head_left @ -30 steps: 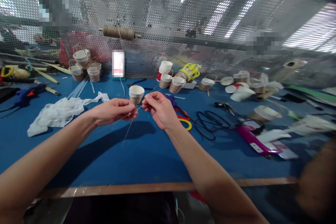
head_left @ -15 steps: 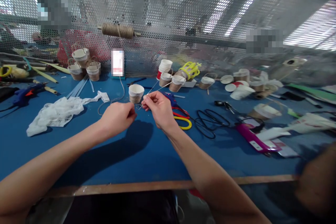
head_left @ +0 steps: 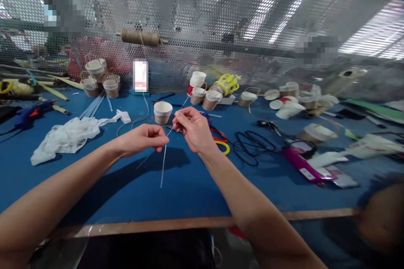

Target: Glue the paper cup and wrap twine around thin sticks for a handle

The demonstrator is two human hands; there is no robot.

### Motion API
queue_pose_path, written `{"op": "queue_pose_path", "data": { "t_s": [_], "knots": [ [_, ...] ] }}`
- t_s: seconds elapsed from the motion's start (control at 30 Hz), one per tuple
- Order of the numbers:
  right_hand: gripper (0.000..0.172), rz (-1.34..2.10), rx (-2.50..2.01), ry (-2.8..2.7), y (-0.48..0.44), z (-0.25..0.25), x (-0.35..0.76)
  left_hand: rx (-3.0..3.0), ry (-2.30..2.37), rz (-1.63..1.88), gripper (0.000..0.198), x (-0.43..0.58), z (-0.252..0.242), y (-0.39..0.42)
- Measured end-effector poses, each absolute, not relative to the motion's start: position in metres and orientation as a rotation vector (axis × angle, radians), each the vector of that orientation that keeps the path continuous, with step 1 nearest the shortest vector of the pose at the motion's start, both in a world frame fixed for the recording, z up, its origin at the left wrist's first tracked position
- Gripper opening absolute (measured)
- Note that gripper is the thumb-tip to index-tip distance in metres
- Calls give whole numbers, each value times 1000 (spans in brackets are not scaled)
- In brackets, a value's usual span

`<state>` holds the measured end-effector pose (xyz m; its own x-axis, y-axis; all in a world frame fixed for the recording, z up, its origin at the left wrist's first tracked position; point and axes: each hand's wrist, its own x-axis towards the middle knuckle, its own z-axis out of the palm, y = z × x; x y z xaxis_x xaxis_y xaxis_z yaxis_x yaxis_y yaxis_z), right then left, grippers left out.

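One thin pale strand (head_left: 163,167) is running above the table (head_left: 132,206) from your left hand (head_left: 145,138), which is pinching it with one end dangling, to your right hand (head_left: 192,129), whose grip is also clamping it; a white-rimmed cup (head_left: 163,113) is standing just beyond both.

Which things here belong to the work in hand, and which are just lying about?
Seemingly in use:
Thin pale strands, in left hand and right hand
Perhaps the small cup just behind

Seemingly just lying about:
Crumpled white fabric
Purple tool
Blue tool, far left
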<state>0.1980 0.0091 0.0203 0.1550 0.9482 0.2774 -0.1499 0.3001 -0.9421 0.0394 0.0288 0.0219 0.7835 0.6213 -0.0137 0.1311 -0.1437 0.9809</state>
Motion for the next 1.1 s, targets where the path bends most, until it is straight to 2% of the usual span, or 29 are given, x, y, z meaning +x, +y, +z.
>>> {"op": "queue_pose_path", "data": {
  "t_s": [0.1, 0.17, 0.33, 0.43, 0.53, 0.63, 0.77, 0.83, 0.93, 1.1],
  "knots": [
    [18, 815, -1030, -1215, 10, 18, 198, 2226, 1012, 605, 15, 40, 33, 22],
    [18, 792, -1034, -1230, 11, 16, 198, 2314, 1106, 622, 14, 39, 37, 21],
    [18, 1011, -885, -1062, 13, 19, 200, 1589, 496, 419, 23, 31, 28, 33],
    [18, 1090, -818, -1019, 13, 21, 201, 1242, 374, 372, 30, 32, 17, 38],
    [17, 1106, -800, -1034, 11, 22, 200, 1209, 358, 405, 33, 38, 12, 34],
    [15, 1035, -857, -1081, 10, 21, 199, 1507, 517, 464, 28, 41, 19, 27],
    [13, 789, -989, -1214, 9, 19, 198, 2200, 1049, 617, 18, 42, 32, 19],
    [12, 731, -997, -1248, 10, 17, 198, 2327, 1142, 626, 16, 41, 34, 19],
    [12, 801, -919, -1193, 12, 17, 199, 2132, 897, 545, 17, 37, 33, 27],
    [16, 999, -801, -1061, 13, 19, 201, 1403, 484, 394, 30, 30, 20, 44]
  ]
}}
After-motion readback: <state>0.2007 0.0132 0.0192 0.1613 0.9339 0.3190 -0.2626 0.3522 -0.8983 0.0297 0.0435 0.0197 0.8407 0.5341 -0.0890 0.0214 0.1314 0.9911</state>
